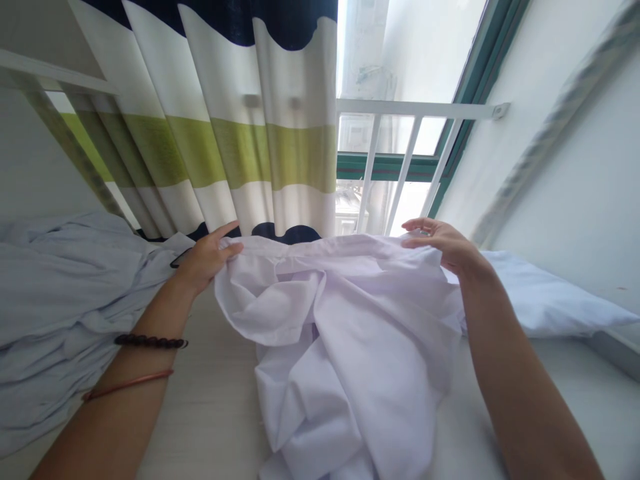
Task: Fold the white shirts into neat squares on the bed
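— What do the hands hold?
— The left hand [207,257] and right hand [443,243] both pinch the far edge of a thin white cloth [345,347].
— Where is it?
— It hangs crumpled over the pale bed surface [210,407], between a soft grey heap [60,300] left and a white pillow [545,300] right.

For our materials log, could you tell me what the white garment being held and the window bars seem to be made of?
The white garment looks like thin woven cloth, perhaps cotton or a blend, matte; it creases softly and drapes. The window bars are probably metal painted white: slim, straight, rigid.
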Demonstrator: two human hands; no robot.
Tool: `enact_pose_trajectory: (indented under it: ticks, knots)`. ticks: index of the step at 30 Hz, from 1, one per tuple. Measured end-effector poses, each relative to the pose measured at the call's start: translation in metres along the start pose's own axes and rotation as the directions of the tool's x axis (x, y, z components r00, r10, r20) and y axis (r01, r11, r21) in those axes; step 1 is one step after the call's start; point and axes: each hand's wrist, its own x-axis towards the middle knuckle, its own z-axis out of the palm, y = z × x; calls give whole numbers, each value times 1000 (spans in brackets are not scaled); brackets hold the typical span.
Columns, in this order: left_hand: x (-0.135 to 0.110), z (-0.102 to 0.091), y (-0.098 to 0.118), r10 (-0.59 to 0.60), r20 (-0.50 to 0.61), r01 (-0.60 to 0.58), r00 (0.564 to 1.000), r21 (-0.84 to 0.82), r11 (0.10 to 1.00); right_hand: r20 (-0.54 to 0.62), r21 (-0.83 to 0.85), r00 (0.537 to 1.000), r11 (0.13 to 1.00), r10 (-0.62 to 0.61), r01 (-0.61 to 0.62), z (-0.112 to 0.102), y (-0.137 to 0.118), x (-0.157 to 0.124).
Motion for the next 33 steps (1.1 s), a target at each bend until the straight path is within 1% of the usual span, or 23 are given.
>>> enact_pose_trajectory:
  ticks: [2, 4, 6, 7, 8, 9, 10, 12, 14, 17, 19, 21, 22, 23, 24, 25, 27, 29, 31, 32, 33]
  knots:
    - [-1, -6, 2, -8, 8, 9, 1000, -84, 996, -14, -138, 1000, 990, 10, -12, 0, 1, 1]
    - [-1, -8, 3, 20, 6, -19, 1000, -182, 983, -79, -309, 997, 950, 16, -40, 2, 2, 3]
    - [0, -8, 4, 66, -17, -68, 998, -267, 961, -168, -455, 985, 890, -42, -40, 6, 3, 7]
    - [0, -8, 5, 85, -36, -92, 996, -298, 950, -204, -500, 975, 865, -84, -30, 8, 3, 8]
    - [1, -9, 5, 99, -56, -112, 993, -321, 940, -227, -511, 966, 859, -123, -11, 10, 3, 9]
    - [1, -9, 5, 109, -67, -125, 992, -338, 933, -241, -481, 959, 877, -148, 15, 11, 3, 10]
    - [2, -10, 5, 116, -71, -133, 991, -349, 928, -245, -412, 957, 910, -153, 40, 13, 2, 10]
    - [2, -13, 4, 123, -57, -135, 991, -341, 930, -236, -204, 965, 977, -113, 65, 17, -1, 8]
    - [3, -16, 1, 133, -8, -129, 991, -323, 938, -203, -28, 979, 1000, -18, 13, 21, -6, 3]
    - [1, -18, -4, 109, 119, -71, 987, -287, 955, -122, 90, 981, 986, 149, -139, 28, -13, -4]
    - [-2, -18, -4, 25, 221, 20, 975, -196, 980, -37, 136, 976, 969, 215, -208, 33, -17, -7]
    - [-6, -16, -2, -98, 334, 111, 937, -19, 994, 58, 191, 972, 953, 229, -235, 38, -20, -9]
    - [-9, -14, 0, -142, 384, 121, 912, 78, 990, 115, 222, 968, 944, 222, -243, 41, -21, -10]
    - [-11, -11, 3, -165, 424, 107, 891, 157, 982, 176, 253, 962, 935, 208, -249, 42, -22, -11]
    - [-13, -7, 6, -166, 445, 82, 880, 202, 976, 234, 273, 953, 929, 190, -252, 44, -24, -12]
    - [-15, -3, 9, -155, 443, 68, 883, 206, 976, 284, 270, 943, 930, 172, -251, 44, -25, -13]
    - [-15, 5, 14, -132, 391, 86, 911, 133, 987, 355, 224, 925, 948, 139, -228, 44, -28, -16]
    - [-11, 11, 19, -130, 285, 125, 950, 33, 992, 417, 168, 903, 967, 105, -190, 40, -28, -18]
    - [-7, 11, 20, -117, 163, 120, 980, -5, 993, 481, 104, 872, 982, 91, -160, 32, -25, -17]
    - [-4, 9, 19, -114, 105, 115, 988, 4, 993, 481, 38, 870, 988, 111, -147, 26, -23, -15]
    - [-2, 6, 17, -127, 64, 126, 990, 21, 992, 449, -62, 880, 988, 153, -140, 20, -21, -14]
